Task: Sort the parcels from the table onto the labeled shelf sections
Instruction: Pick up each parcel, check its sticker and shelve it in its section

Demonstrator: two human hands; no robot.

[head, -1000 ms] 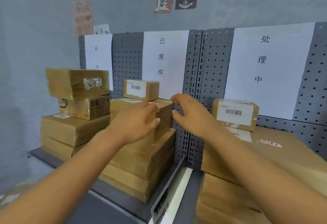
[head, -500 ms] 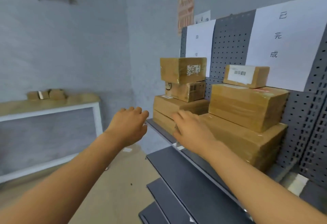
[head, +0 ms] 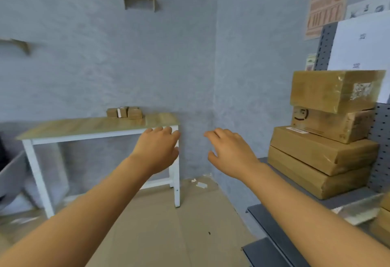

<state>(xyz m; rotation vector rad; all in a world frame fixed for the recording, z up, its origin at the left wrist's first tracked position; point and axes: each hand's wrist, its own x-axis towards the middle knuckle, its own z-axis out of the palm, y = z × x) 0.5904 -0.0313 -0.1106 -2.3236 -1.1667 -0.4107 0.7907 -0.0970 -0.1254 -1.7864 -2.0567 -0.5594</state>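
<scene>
Small brown cardboard parcels [head: 125, 113] sit clustered on the wood-topped white bench [head: 63, 128], likely light and stiff; I'd grip opposite sides, my left hand [head: 157, 147] and right hand [head: 229, 150] both empty, fingers loosely spread.

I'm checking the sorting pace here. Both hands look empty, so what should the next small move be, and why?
Probably step toward the white-legged wooden table and reach for the small brown cardboard parcels on it. The left hand and right hand hold nothing and hang in the air, apart from the stacked brown cardboard boxes on the grey metal shelf, while parcels remain unsorted.
</scene>
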